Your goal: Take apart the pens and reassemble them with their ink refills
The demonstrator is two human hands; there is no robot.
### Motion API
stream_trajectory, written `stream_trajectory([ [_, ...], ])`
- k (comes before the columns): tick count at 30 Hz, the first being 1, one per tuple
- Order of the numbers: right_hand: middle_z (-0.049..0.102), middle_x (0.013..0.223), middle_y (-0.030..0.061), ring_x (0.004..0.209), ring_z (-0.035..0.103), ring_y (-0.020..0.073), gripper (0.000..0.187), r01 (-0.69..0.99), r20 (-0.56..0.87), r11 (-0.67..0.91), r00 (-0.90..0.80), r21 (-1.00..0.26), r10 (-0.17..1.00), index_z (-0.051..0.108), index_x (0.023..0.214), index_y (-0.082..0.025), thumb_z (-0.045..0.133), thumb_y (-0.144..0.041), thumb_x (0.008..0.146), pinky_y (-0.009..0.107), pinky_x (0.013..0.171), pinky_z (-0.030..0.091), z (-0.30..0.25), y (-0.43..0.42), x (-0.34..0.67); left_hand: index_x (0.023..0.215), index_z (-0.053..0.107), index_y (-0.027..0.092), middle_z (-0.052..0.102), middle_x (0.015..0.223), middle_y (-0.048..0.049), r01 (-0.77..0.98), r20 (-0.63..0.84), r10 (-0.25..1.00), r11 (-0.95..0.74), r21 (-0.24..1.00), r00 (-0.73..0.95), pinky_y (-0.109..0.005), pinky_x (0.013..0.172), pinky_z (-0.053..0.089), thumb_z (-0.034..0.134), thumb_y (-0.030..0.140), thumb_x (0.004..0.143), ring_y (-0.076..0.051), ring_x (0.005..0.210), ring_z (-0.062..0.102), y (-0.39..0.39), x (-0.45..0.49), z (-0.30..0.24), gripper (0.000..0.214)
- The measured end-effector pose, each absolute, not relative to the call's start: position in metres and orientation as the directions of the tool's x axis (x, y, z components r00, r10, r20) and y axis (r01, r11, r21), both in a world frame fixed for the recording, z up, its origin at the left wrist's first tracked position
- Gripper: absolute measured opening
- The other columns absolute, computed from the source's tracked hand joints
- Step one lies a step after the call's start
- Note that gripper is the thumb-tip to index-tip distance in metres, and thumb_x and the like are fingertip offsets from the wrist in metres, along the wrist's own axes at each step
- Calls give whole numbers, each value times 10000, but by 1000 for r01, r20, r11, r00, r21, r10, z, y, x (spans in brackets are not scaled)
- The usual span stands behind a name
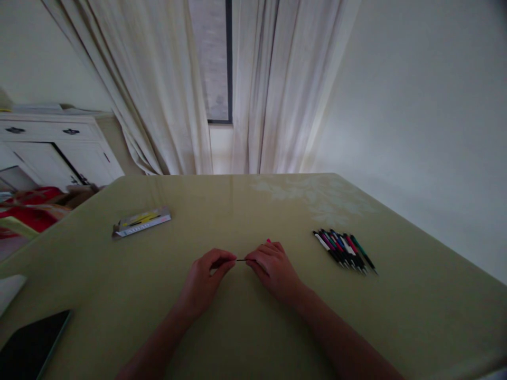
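Note:
Between my two hands runs a thin dark rod (241,259), low over the table; only a short length of it shows. My left hand (204,279) pinches its left end between thumb and forefinger. On the other side my right hand (277,272) grips the right part, with its fingers bent together. A small pink bit (269,240) pokes out behind the right hand's knuckles; whether it joins the rod is hidden. To the right of my right hand, several pens (344,250) with coloured barrels and black grips lie side by side.
An opened printed carton (144,221) lies at the table's back left. A dark-screened device (35,345) and a white object (10,290) rest at the left edge. The light green tabletop (222,211) ends before curtains (158,95); a cabinet (59,148) stands back left.

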State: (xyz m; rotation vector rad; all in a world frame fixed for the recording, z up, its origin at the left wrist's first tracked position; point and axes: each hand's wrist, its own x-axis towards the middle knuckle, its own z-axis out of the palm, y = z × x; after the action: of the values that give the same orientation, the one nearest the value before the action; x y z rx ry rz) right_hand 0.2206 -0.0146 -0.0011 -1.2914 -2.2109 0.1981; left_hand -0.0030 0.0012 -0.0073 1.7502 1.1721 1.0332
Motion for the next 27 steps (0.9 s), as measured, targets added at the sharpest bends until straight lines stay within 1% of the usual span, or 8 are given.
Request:
stream_trajectory([
  [5, 753, 949, 34, 914, 650, 199, 153, 761, 395, 509, -358, -401, 846, 721, 1003, -218, 586, -278, 1043, 380, 988, 359, 0, -14, 221, 983, 753, 240, 745, 956, -40, 330, 261, 937, -329, 885, 233, -346, 846, 561, 628, 363, 937, -200, 892, 699, 2, -4, -11, 181],
  [9, 752, 935, 36, 906, 652, 199, 160, 758, 395, 524, -377, -389, 838, 729, 1001, -218, 594, -294, 1040, 399, 1033, 345, -1, -15, 221, 988, 765, 244, 734, 955, -43, 344, 276, 918, -366, 865, 284, -333, 825, 561, 618, 343, 946, -196, 886, 693, 2, -3, -10, 181],
  [12, 754, 938, 47, 916, 653, 206, 199, 765, 386, 526, -387, -372, 837, 742, 1013, -221, 573, -320, 1050, 415, 1056, 341, -2, -16, 220, 999, 770, 242, 727, 952, -45, 394, 313, 903, -413, 821, 293, -331, 815, 559, 591, 322, 968, -195, 880, 690, -1, -1, -9, 199],
  [16, 769, 927, 41, 903, 654, 208, 232, 748, 379, 558, -429, -360, 820, 763, 1010, -249, 555, -341, 1058, 417, 1054, 355, -1, -19, 217, 960, 785, 252, 721, 913, -36, 434, 347, 859, -495, 753, 377, -323, 798, 559, 597, 320, 980, -193, 863, 693, -6, 2, -9, 201],
  [19, 784, 920, 28, 876, 669, 193, 239, 712, 391, 589, -453, -382, 801, 771, 1008, -263, 552, -343, 1061, 379, 1001, 393, -2, -21, 215, 1013, 768, 248, 747, 904, -28, 405, 352, 869, -478, 779, 348, -328, 809, 570, 641, 328, 961, -190, 850, 711, -8, 3, -11, 159],
  [22, 798, 941, 9, 864, 688, 181, 231, 689, 404, 600, -453, -408, 795, 767, 1005, -266, 559, -347, 1061, 370, 1005, 391, -4, -21, 214, 1105, 724, 246, 775, 905, -20, 373, 308, 910, -398, 838, 279, -346, 826, 588, 691, 345, 926, -196, 844, 732, -7, 3, -14, 208],
  [25, 791, 897, 6, 839, 692, 184, 220, 710, 400, 566, -416, -419, 817, 751, 980, -250, 570, -351, 1057, 385, 1035, 374, -5, -19, 213, 1245, 649, 261, 771, 1120, -47, 347, 302, 920, -376, 859, 251, -373, 852, 595, 757, 368, 868, -214, 952, 729, -5, 2, -16, 406],
  [27, 776, 871, 10, 831, 688, 190, 218, 741, 399, 511, -349, -436, 848, 730, 960, -233, 575, -354, 1054, 387, 1021, 380, -5, -18, 214, 1348, 570, 266, 705, 1300, -79, 351, 318, 920, -382, 855, 228, -390, 863, 596, 783, 376, 839, -227, 1033, 710, -4, 2, -17, 562],
])
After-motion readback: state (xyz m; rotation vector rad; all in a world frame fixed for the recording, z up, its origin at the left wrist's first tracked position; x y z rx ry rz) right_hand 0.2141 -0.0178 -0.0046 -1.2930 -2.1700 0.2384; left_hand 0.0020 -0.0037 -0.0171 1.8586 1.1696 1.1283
